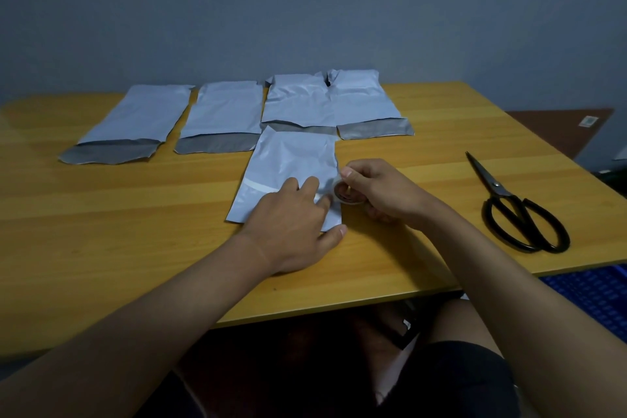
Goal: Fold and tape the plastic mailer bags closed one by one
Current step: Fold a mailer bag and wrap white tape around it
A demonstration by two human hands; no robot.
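1. While the left hand (295, 224) lies flat with fingers spread on the near bag (288, 173), pressing its folded lower part to the table (135, 214), the right hand (376, 190) pinches a small roll of tape (344, 195) at the bag's right edge
2. A pale strip of tape (258, 185) runs across the bag toward the roll
3. The thumb of the left hand reaches past the bag's lower right corner onto bare wood
4. Beyond the near bag, four more bags lie in a row near the table's far edge: the far-left bag (135, 115), the second bag (224, 112), the third bag (298, 102) and the far-right bag (366, 102), each with its grey flap open toward the person; the near bag's top overlaps the third one's flap
5. Black scissors (519, 210) lie shut well to the right, near the table's right edge, with open wood between them and the hands
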